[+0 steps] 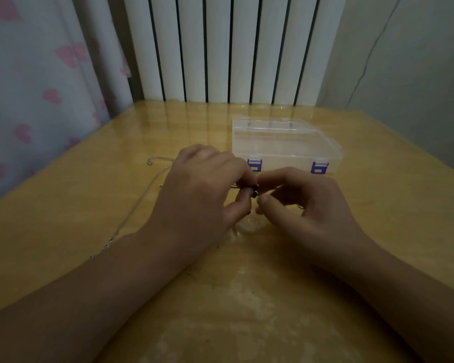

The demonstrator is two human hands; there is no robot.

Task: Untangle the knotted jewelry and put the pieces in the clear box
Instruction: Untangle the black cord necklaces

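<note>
Both hands meet over the table (378, 205): my left hand (202, 189) and right hand (304, 203) pinch the knot (253, 191) between fingertips, raised so I can pick it apart. One chain (139, 203) trails left; the box (286, 142) waits just behind, latched.

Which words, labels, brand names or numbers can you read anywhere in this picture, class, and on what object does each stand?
None can be read.
The clear box and its purple latches show no print.
The curtain bears only pink hearts, no text.
</note>
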